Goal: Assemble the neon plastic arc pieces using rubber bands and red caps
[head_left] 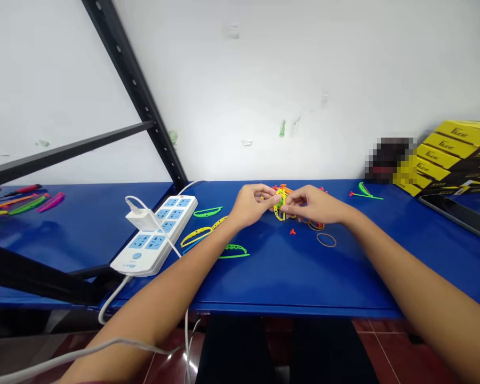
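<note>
Yellow bow-shaped piece (277, 213): centre of frame, between the 2 hands, above the blue tabletop (288, 277).
Long axis: roughly vertical in frame — across the line joining the hands.
Left hand (248, 205): thumb and fingers nearly closed, pinching the piece from frame left.
Right hand (319, 205): fingertips closed on the piece from frame right.
Nearer hand: neither — both touch it.
Red part (293, 232): just below the right fingertips in frame.
Rubber band (327, 246): right of the red part, lower in frame.
</note>
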{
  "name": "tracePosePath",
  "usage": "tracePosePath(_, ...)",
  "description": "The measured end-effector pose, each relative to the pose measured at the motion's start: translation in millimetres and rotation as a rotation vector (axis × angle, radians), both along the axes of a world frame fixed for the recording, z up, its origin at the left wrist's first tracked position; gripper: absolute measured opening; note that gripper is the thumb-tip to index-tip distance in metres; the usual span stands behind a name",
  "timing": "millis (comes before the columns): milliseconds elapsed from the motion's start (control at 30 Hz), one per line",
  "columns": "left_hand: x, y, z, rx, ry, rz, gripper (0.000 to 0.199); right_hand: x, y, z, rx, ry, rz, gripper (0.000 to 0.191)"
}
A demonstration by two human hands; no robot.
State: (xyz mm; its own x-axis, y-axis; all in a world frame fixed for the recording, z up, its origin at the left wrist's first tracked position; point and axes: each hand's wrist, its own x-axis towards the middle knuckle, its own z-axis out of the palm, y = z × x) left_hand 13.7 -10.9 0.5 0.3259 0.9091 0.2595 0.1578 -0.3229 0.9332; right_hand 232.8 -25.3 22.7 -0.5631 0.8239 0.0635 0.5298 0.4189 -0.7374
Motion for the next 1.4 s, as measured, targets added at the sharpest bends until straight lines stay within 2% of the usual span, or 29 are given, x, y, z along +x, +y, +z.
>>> tracePosePath(100,-0.2,1.0,2.0,0.012,0.036,0.020,0.018,-2.0,0.6,-4.5,-0.028,-0.012,0.029,0.031)
tracePosePath(200,-4.3,1.7,8.9,0.096,0.129,0.080,0.020,-3.4,2.8,-8.5,-0.039,0.069,-0.026,0.029)
tracePosePath(300,-18.3,-1.1,27.9,0.267,0.396,0.153,0.025,-3.2,6.7,-12.2,0.015,0.148,-0.160,0.030)
tracePosePath(333,-25.2,-3.1,36.9,0.287,0.522,0.143,0.027,-3.0,8.4,-13.6,0.052,0.157,-0.212,0.030)
tracePosePath(367,-32.7,-5.6,46.6,0.260,0.671,0.084,0.026,-2.8,10.3,-15.0,0.089,0.163,-0.262,0.030)
tracePosePath(433,-47.7,-11.6,65.2,0.076,0.949,-0.164,0.027,-2.3,14.6,-18.1,0.144,0.178,-0.338,0.027)
tracePosePath(500,-59.4,-17.9,78.8,-0.116,1.102,-0.316,0.030,-1.9,19.6,-21.2,0.155,0.207,-0.374,0.022)
tracePosePath(567,-65.6,-23.3,84.4,-0.151,1.205,-0.325,0.034,-1.6,24.9,-24.1,0.138,0.252,-0.401,0.015)
tracePosePath(667,-66.1,-27.6,79.2,-0.169,1.300,-0.315,0.037,-1.2,31.3,-27.6,0.116,0.280,-0.430,0.011)
tracePosePath(800,-64.6,-26.7,60.3,-0.175,1.221,-0.320,0.023,1.6,31.8,-25.0,0.164,0.186,-0.442,0.013)
tracePosePath(933,-66.6,-21.5,48.0,-0.101,1.048,-0.338,0.007,9.6,22.3,-9.1,0.247,0.034,-0.396,0.023)
tracePosePath(1000,-65.4,-16.8,46.9,-0.059,0.943,-0.365,0.008,14.1,15.5,0.4,0.105,0.016,-0.264,0.030)
tracePosePath(1100,-58.0,-6.4,46.2,-0.026,0.759,-0.377,0.003,17.0,5.4,9.1,-0.257,-0.082,0.018,0.037)
tracePosePath(1167,-50.9,0.7,42.4,0.023,0.652,-0.359,0.008,14.6,-0.1,10.0,-0.390,-0.159,0.119,0.037)
tracePosePath(1300,-39.9,6.6,24.2,0.182,0.470,-0.221,0.029,4.1,-7.2,7.0,-0.415,-0.198,0.093,0.029)
tracePosePath(1400,-38.3,3.5,9.7,0.273,0.410,-0.108,0.028,0.1,-9.7,6.8,-0.414,-0.200,0.095,0.016)
